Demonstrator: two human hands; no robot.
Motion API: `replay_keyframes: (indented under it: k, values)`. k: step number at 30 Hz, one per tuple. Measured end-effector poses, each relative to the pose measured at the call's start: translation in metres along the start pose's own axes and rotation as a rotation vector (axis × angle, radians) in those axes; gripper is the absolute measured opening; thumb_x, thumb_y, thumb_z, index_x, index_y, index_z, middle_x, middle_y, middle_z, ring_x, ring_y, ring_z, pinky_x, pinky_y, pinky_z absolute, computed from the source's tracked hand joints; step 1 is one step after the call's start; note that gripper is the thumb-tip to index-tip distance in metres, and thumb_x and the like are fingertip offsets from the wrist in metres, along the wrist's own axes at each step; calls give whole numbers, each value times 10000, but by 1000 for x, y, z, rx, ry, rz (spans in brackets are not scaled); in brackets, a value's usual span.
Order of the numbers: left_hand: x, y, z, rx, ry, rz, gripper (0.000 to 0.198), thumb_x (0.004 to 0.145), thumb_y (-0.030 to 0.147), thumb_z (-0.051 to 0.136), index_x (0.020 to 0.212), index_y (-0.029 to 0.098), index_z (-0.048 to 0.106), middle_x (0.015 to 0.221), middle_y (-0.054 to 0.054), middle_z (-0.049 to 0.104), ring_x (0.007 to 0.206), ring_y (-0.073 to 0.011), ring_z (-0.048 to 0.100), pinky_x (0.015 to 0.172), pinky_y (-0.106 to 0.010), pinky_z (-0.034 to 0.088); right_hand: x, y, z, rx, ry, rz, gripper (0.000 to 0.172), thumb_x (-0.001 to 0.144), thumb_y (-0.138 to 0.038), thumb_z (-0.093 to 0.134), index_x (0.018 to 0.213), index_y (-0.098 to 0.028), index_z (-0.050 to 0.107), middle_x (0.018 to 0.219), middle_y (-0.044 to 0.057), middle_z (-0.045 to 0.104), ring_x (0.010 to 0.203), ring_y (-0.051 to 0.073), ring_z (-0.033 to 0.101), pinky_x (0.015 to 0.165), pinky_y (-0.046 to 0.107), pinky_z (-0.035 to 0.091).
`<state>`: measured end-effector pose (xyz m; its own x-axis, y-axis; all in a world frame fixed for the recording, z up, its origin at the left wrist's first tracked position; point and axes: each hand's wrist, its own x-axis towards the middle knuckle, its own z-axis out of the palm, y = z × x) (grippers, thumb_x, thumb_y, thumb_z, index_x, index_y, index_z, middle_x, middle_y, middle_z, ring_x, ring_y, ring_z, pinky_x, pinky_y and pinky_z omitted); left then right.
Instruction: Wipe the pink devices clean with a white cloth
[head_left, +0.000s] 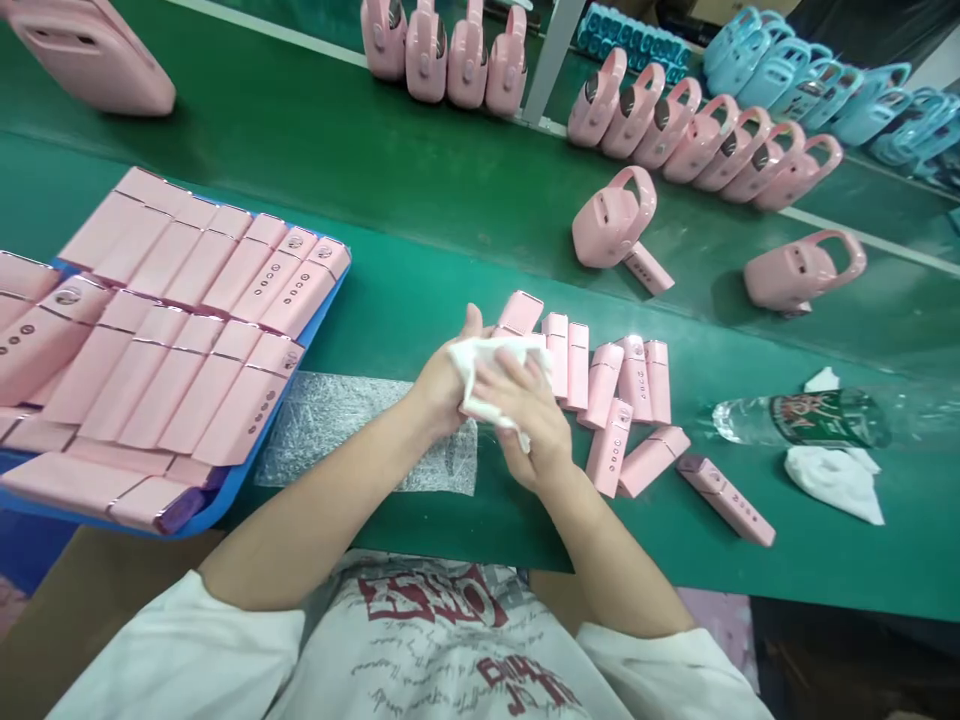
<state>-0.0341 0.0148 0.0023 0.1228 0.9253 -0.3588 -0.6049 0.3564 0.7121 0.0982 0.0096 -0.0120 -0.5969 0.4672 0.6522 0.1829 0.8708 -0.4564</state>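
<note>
A white cloth (487, 362) is spread between my two hands. My right hand (538, 425) presses its fingers onto the cloth from the right, slightly blurred. Beneath it, my left hand (442, 385) is curled with its thumb up, around a pink rectangular device (520, 312) whose far end sticks out beyond the cloth. The rest of that device is hidden. To the right of my hands, several similar pink devices (601, 385) lie in a loose cluster, and one with a purple end (726, 500) lies apart. Bubble wrap (360, 425) lies flat under my left forearm.
At left, a blue tray (244, 490) is stacked with pink devices. A plastic bottle (802, 418) lies on its side at right beside a crumpled white cloth (832, 480). Handled pink units (611, 220) stand farther back, with blue units (780, 75) beyond.
</note>
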Motion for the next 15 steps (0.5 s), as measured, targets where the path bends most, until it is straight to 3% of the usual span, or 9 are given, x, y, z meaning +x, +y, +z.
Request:
replay_keyframes:
  k: [2, 5, 7, 10, 15]
  values:
    - [-4, 3, 2, 1, -16, -13, 577, 913, 649, 386, 816, 127, 613, 571, -10, 571, 469, -87, 538, 437, -192, 439, 1, 4, -1, 67, 156, 239, 368, 998, -350, 374, 1274, -232, 585, 1240, 76, 659, 1327, 232, 494, 1141, 490, 358]
    - [-12, 7, 5, 9, -84, -80, 538, 839, 643, 539, 841, 110, 610, 568, -13, 590, 462, -83, 549, 415, -174, 433, 3, 10, -3, 384, 478, 683, 409, 986, -458, 384, 1220, -212, 612, 1117, 83, 696, 1148, 218, 627, 999, 433, 503]
    - [-15, 9, 6, 8, -121, -97, 517, 825, 618, 582, 866, 104, 604, 572, -20, 614, 456, -87, 564, 431, -177, 453, 5, 13, -3, 610, 659, 853, 388, 970, -470, 418, 1153, -204, 633, 1038, 62, 711, 1043, 180, 666, 936, 375, 541]
    - [-13, 7, 5, -15, -115, -54, 468, 850, 559, 597, 847, 91, 618, 627, -47, 663, 497, -105, 617, 489, -196, 506, 9, 14, -4, 732, 786, 900, 344, 926, -473, 500, 1025, -189, 665, 971, 49, 716, 1013, 158, 670, 903, 319, 553]
    - [-6, 3, 3, -119, -37, -66, 448, 985, 442, 400, 924, 82, 660, 740, -71, 690, 566, -111, 640, 516, -208, 528, 13, 7, -3, 737, 761, 913, 368, 893, -506, 533, 1026, -187, 658, 991, 55, 713, 1038, 173, 664, 932, 336, 543]
